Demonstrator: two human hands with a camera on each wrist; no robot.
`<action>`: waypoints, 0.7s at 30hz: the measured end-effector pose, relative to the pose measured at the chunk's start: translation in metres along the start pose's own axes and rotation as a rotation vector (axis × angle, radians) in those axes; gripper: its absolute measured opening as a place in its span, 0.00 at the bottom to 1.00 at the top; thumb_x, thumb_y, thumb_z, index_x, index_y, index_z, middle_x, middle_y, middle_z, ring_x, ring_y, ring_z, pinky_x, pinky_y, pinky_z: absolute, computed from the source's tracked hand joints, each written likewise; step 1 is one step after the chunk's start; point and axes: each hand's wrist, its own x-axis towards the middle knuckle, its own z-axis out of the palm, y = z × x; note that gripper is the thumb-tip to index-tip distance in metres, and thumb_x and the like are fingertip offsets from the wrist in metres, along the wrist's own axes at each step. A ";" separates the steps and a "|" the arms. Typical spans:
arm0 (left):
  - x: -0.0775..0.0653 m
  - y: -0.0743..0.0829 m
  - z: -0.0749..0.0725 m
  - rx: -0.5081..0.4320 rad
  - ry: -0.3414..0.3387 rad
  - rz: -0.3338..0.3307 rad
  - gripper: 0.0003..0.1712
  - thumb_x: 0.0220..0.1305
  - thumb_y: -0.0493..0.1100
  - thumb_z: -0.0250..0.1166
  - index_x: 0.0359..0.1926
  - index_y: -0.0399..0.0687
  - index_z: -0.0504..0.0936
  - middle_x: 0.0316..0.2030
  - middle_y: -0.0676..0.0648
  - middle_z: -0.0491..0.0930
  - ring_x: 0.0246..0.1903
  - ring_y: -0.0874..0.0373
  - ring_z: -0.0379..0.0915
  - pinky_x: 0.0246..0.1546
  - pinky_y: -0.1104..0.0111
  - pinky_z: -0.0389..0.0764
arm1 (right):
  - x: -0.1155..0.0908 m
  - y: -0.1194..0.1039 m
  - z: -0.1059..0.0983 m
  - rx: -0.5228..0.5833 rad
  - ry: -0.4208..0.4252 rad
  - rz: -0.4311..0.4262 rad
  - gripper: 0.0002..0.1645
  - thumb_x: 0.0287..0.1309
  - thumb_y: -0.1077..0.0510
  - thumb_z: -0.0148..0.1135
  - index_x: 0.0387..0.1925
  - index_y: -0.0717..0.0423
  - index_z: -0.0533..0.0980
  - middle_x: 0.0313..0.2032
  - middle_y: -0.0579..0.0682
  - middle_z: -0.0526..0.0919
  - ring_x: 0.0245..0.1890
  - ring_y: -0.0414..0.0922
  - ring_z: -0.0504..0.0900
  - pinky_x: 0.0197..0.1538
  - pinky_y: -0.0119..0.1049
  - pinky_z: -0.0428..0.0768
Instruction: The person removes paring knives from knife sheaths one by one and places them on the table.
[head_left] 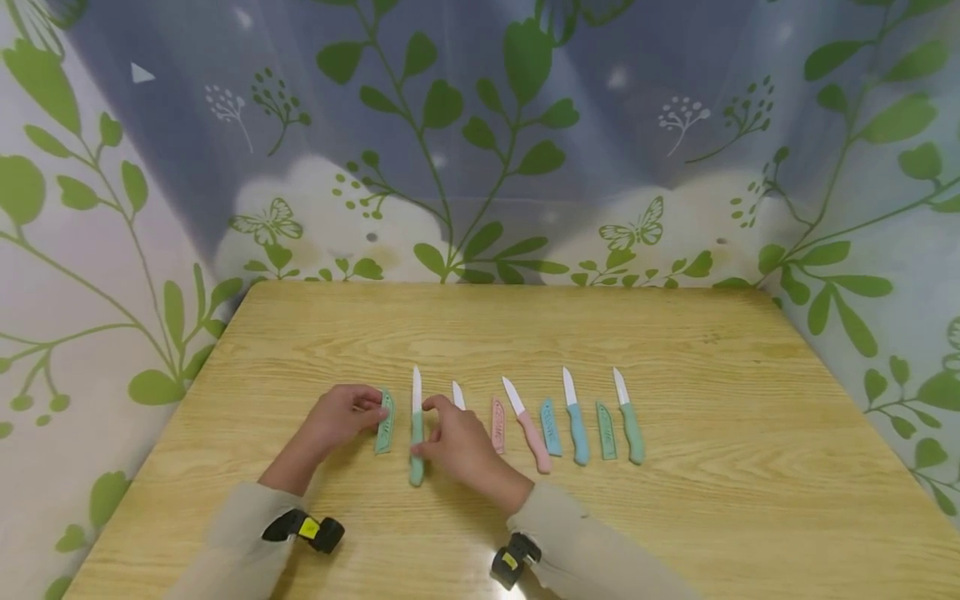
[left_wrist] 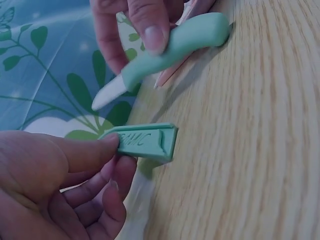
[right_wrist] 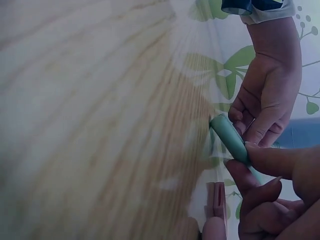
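My left hand pinches a light green knife sheath with raised lettering between thumb and fingers. Just to its right, the thumb and fingers of my right hand pinch the green handle of a small white-bladed paring knife. In the head view its blade points away from me. The left wrist view has the knife tilted, with a shadow below it on the wood, and the sheath apart from it. Beyond my right hand pokes the white blade of another knife, its handle hidden by that hand.
On the wooden table, right of my hands, lie a pink sheath, a pink knife, a blue sheath, a blue knife, a green sheath and another green knife. Leaf-patterned curtains surround the table.
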 end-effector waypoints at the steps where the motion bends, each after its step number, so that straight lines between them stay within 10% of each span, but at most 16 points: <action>1: 0.000 0.001 0.000 0.012 0.000 -0.007 0.16 0.63 0.39 0.64 0.48 0.32 0.79 0.39 0.39 0.83 0.40 0.49 0.76 0.42 0.54 0.78 | 0.000 0.000 0.000 -0.010 0.000 -0.006 0.34 0.49 0.59 0.72 0.57 0.59 0.68 0.18 0.45 0.77 0.15 0.38 0.72 0.19 0.29 0.69; 13: 0.000 0.011 0.001 0.024 -0.053 -0.082 0.10 0.61 0.36 0.65 0.41 0.31 0.80 0.32 0.41 0.83 0.29 0.57 0.78 0.31 0.64 0.80 | 0.002 -0.002 0.004 -0.071 -0.046 -0.005 0.13 0.49 0.58 0.72 0.26 0.54 0.72 0.13 0.43 0.73 0.12 0.36 0.66 0.15 0.27 0.63; 21: 0.000 0.013 0.003 0.114 -0.044 -0.102 0.10 0.60 0.40 0.66 0.37 0.35 0.81 0.30 0.43 0.82 0.29 0.56 0.73 0.31 0.64 0.76 | 0.003 -0.002 0.007 -0.130 -0.031 -0.077 0.13 0.50 0.61 0.71 0.23 0.55 0.72 0.14 0.44 0.73 0.13 0.35 0.66 0.15 0.25 0.63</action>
